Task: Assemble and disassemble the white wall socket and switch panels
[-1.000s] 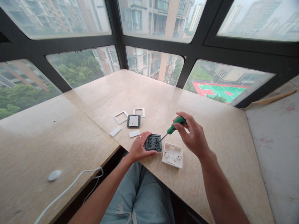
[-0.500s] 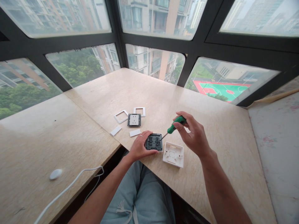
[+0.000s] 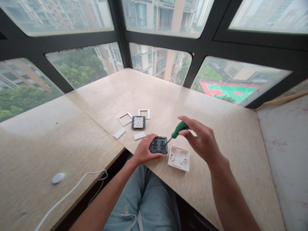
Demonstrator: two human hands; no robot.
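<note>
My left hand (image 3: 143, 149) grips a dark switch module (image 3: 159, 145) by its left edge and holds it down on the beige stone sill (image 3: 168, 96). My right hand (image 3: 201, 140) pinches a green-handled screwdriver (image 3: 178, 129) between thumb and fingertips, the other fingers stretched out. The screwdriver's thin metal tip rests on the module's right side. A white back box (image 3: 178, 158) lies open side up just right of the module, under my right hand.
Behind the module lie a grey-framed socket (image 3: 138, 122), two white square frames (image 3: 124, 119) (image 3: 143, 114) and two small white rocker plates (image 3: 119, 133) (image 3: 139, 136). A white cable with an oval puck (image 3: 58, 177) crosses the left slab. Black-framed windows enclose the sill.
My right hand's fingers have loosened and spread on the screwdriver handle, which has tipped slightly. The left hand and module have stayed in place; the view shifted a little.
</note>
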